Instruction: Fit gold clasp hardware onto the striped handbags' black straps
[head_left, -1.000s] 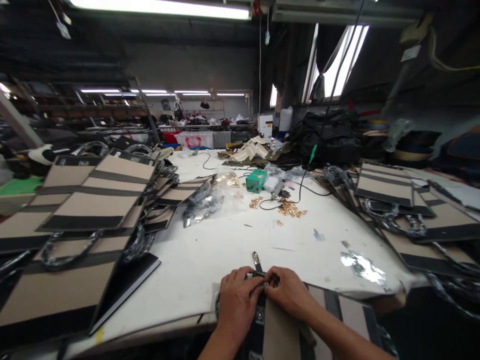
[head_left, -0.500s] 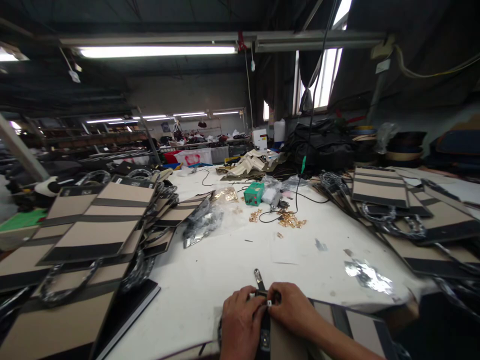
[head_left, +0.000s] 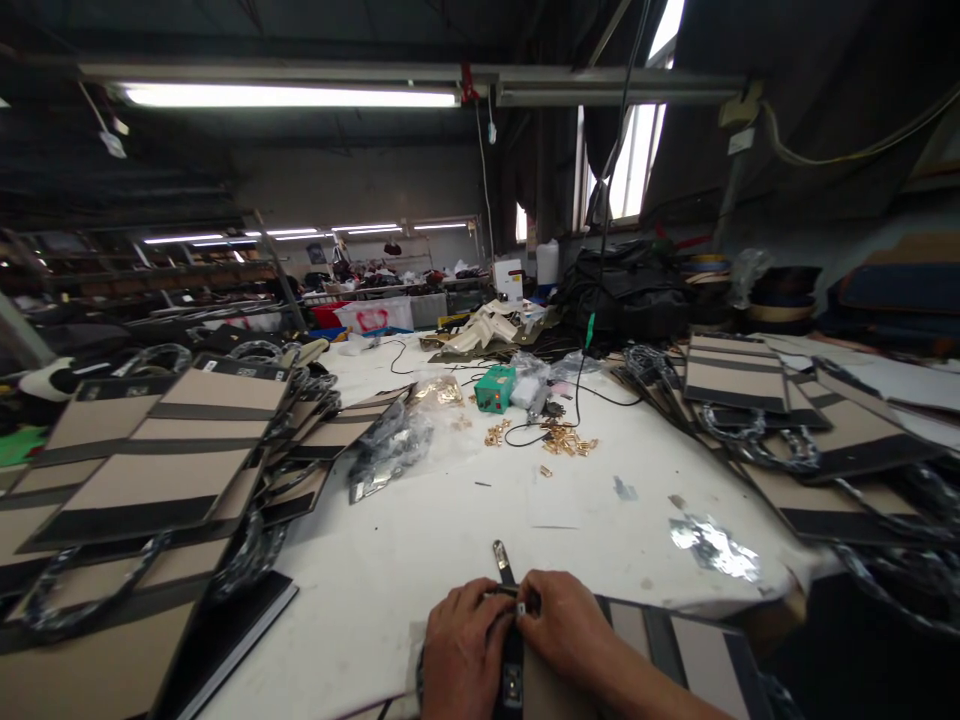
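Note:
My left hand (head_left: 463,645) and my right hand (head_left: 564,622) meet at the front of the table over a beige and black bag panel (head_left: 551,690). Between them a narrow black strap (head_left: 513,655) runs away from me, its far tip carrying a shiny metal plate (head_left: 500,555). The left fingers are closed on the strap from its left side. Pinched by my right thumb and forefinger is a small dark piece with a pale face (head_left: 523,607), right beside the strap. A second metal fitting (head_left: 511,685) sits nearer to me. My fingers hide the contact point.
Stacked beige and black bags (head_left: 202,430) with wrapped handles stand at left, more bags (head_left: 739,375) at right. Ahead on the white table (head_left: 442,530) lie gold metal fittings (head_left: 570,440), a green box (head_left: 495,390), a hanging cable (head_left: 577,400) and plastic bags (head_left: 397,440).
The view has turned slightly right, so everything sits further left. Both hands keep nearly the same grip on the strap and the small piece.

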